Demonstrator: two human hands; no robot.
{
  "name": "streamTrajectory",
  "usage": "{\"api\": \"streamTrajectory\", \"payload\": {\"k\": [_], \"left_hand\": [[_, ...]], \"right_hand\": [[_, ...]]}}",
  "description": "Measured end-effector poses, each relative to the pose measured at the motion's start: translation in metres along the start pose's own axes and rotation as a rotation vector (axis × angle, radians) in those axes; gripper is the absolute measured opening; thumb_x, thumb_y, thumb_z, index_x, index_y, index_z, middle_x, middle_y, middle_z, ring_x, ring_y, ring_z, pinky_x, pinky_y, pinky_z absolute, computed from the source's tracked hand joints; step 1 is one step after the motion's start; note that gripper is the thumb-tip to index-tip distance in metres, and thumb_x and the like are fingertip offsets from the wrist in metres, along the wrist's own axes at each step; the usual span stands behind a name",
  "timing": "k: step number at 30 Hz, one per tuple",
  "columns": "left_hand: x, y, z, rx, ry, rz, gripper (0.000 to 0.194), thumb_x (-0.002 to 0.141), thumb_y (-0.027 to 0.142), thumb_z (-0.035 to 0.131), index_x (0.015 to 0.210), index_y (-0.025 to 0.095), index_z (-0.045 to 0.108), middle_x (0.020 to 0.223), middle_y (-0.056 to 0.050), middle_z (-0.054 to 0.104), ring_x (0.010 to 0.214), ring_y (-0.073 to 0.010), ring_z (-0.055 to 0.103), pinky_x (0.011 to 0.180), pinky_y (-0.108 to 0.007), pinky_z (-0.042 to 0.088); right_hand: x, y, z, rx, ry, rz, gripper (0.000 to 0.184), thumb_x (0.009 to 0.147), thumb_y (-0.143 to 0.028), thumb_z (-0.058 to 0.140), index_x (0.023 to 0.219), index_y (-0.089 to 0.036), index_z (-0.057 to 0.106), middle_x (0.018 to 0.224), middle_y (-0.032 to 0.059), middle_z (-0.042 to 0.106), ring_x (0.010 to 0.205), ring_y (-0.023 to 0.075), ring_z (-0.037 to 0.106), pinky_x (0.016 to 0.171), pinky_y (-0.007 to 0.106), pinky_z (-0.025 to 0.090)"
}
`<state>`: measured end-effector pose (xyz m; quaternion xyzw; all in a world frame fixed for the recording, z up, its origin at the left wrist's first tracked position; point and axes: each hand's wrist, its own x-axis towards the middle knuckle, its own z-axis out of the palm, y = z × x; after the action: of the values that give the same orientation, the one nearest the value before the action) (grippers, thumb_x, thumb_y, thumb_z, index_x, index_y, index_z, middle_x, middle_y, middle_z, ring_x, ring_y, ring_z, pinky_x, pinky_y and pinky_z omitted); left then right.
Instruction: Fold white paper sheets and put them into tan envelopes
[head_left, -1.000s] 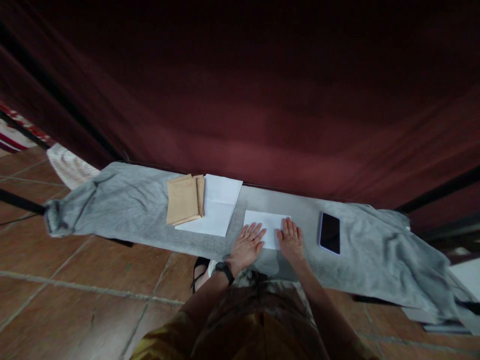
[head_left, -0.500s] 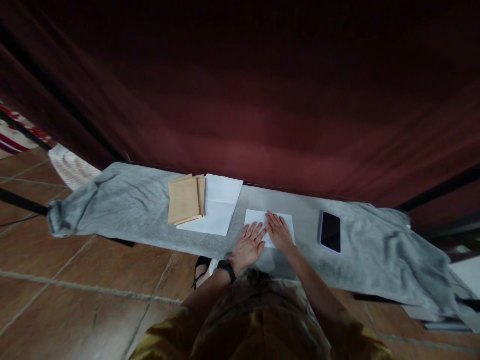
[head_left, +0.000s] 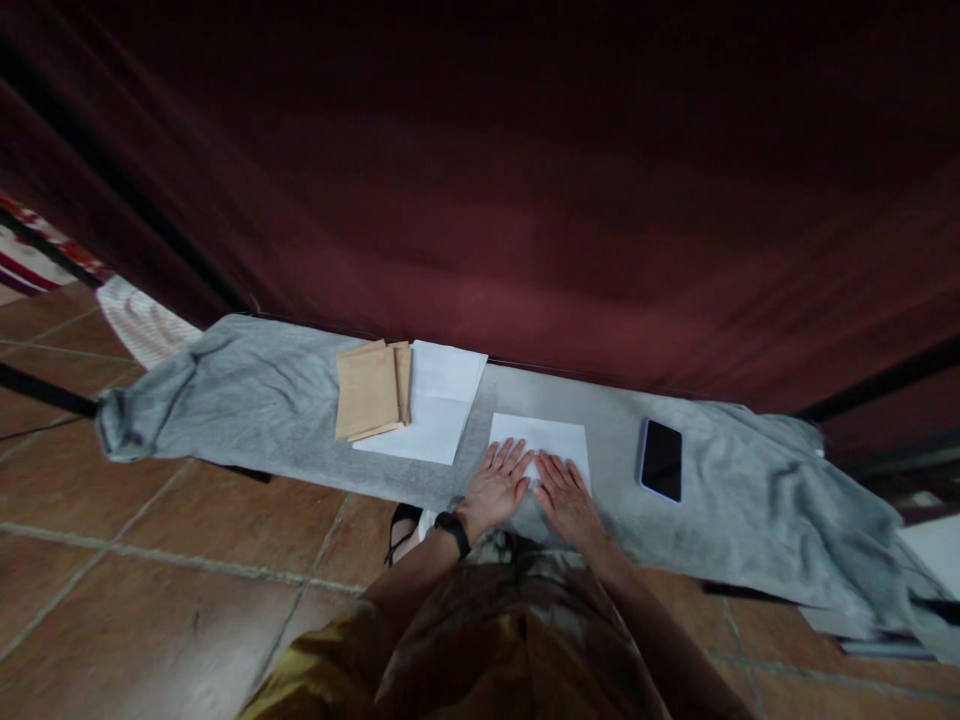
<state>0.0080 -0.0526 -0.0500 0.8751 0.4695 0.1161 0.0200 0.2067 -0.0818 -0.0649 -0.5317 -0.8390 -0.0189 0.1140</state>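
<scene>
A small white sheet of paper, seemingly folded, lies flat on the grey cloth in front of me. My left hand rests palm down on its near left part, fingers spread. Beside it, my right hand lies flat on the near edge of the paper, fingers stretched out and close to the left hand. Both hands are open and grip nothing. The palms cover the near edge of the sheet. A dark band circles my left wrist.
To the left, several brown envelopes lie partly over larger white sheets. A phone with a dark screen lies to the right. Grey cloth covers the narrow bench, and a dark red curtain hangs behind it.
My right hand has moved from the paper's right side in to its middle, then back down to the near edge. My left hand has stayed nearly in place.
</scene>
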Motion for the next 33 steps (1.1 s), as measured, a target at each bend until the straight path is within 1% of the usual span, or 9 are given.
{"api": "streamTrajectory", "payload": {"k": [4, 8, 12, 15, 19, 22, 27, 30, 33], "left_hand": [[0.000, 0.003, -0.004, 0.005, -0.020, -0.005, 0.053, 0.106, 0.038, 0.037, 0.156, 0.023, 0.039, 0.166, -0.007, 0.036, 0.155, -0.0259, 0.029, 0.128, -0.050, 0.020], [-0.001, 0.004, -0.006, 0.000, -0.035, 0.033, 0.051, 0.107, 0.037, 0.034, 0.156, 0.023, 0.040, 0.165, -0.008, 0.037, 0.154, -0.0236, 0.029, 0.128, -0.048, 0.019], [0.001, 0.004, -0.008, -0.013, -0.046, 0.100, 0.048, 0.107, 0.035, 0.034, 0.153, 0.026, 0.044, 0.165, -0.004, 0.038, 0.155, -0.0214, 0.029, 0.128, -0.046, 0.018], [0.002, 0.004, -0.010, -0.025, -0.065, 0.121, 0.047, 0.107, 0.034, 0.033, 0.151, 0.026, 0.046, 0.164, -0.002, 0.040, 0.155, -0.0205, 0.029, 0.128, -0.044, 0.019], [0.004, 0.003, -0.012, -0.054, -0.092, 0.134, 0.048, 0.106, 0.032, 0.034, 0.153, 0.025, 0.045, 0.164, -0.001, 0.040, 0.155, -0.0188, 0.027, 0.128, -0.042, 0.019], [0.004, 0.001, -0.011, -0.080, -0.103, 0.144, 0.050, 0.106, 0.032, 0.035, 0.155, 0.028, 0.041, 0.166, 0.001, 0.037, 0.155, -0.0177, 0.026, 0.128, -0.044, 0.016], [0.010, 0.003, -0.003, -0.096, -0.108, 0.106, 0.051, 0.107, 0.035, 0.030, 0.156, 0.030, 0.039, 0.166, 0.001, 0.035, 0.155, -0.0190, 0.026, 0.129, -0.049, 0.015], [0.020, 0.008, 0.004, -0.086, -0.098, 0.053, 0.052, 0.107, 0.037, 0.027, 0.157, 0.029, 0.037, 0.166, 0.000, 0.036, 0.156, -0.0207, 0.026, 0.129, -0.052, 0.015], [0.032, 0.013, 0.011, -0.073, -0.071, -0.001, 0.055, 0.106, 0.039, 0.028, 0.160, 0.026, 0.032, 0.166, -0.003, 0.035, 0.156, -0.0227, 0.024, 0.129, -0.054, 0.014]], "right_hand": [[-0.017, -0.005, -0.013, 0.017, -0.029, -0.037, 0.050, 0.108, -0.037, 0.036, 0.155, -0.022, 0.043, 0.162, 0.0072, 0.042, 0.149, 0.0262, 0.038, 0.124, 0.053, 0.025], [-0.029, -0.011, -0.019, 0.048, -0.052, -0.043, 0.049, 0.108, -0.038, 0.037, 0.154, -0.025, 0.045, 0.161, 0.0042, 0.043, 0.149, 0.0260, 0.039, 0.125, 0.053, 0.023], [-0.034, -0.013, -0.019, 0.068, -0.042, -0.033, 0.049, 0.108, -0.038, 0.038, 0.154, -0.025, 0.045, 0.161, 0.0046, 0.044, 0.149, 0.0262, 0.039, 0.125, 0.053, 0.022], [-0.035, -0.012, -0.018, 0.067, -0.034, -0.033, 0.048, 0.108, -0.037, 0.037, 0.153, -0.023, 0.047, 0.160, 0.0045, 0.044, 0.149, 0.0263, 0.039, 0.125, 0.053, 0.021], [-0.035, -0.012, -0.017, 0.074, -0.030, -0.037, 0.048, 0.108, -0.038, 0.037, 0.152, -0.022, 0.049, 0.160, 0.0045, 0.044, 0.149, 0.0264, 0.040, 0.125, 0.053, 0.022], [-0.035, -0.013, -0.017, 0.081, -0.023, -0.027, 0.048, 0.109, -0.038, 0.037, 0.152, -0.022, 0.049, 0.159, 0.0048, 0.045, 0.148, 0.0262, 0.041, 0.125, 0.053, 0.022], [-0.034, -0.015, -0.018, 0.093, -0.021, -0.008, 0.047, 0.109, -0.038, 0.037, 0.152, -0.024, 0.048, 0.159, 0.0041, 0.046, 0.148, 0.0254, 0.041, 0.126, 0.052, 0.023], [-0.033, -0.016, -0.018, 0.102, -0.030, 0.010, 0.046, 0.108, -0.038, 0.038, 0.150, -0.024, 0.051, 0.157, 0.0037, 0.048, 0.147, 0.0242, 0.042, 0.126, 0.051, 0.024], [-0.032, -0.017, -0.018, 0.101, -0.040, 0.032, 0.044, 0.109, -0.038, 0.038, 0.146, -0.023, 0.056, 0.154, 0.0041, 0.053, 0.147, 0.0241, 0.042, 0.126, 0.051, 0.024]]}}
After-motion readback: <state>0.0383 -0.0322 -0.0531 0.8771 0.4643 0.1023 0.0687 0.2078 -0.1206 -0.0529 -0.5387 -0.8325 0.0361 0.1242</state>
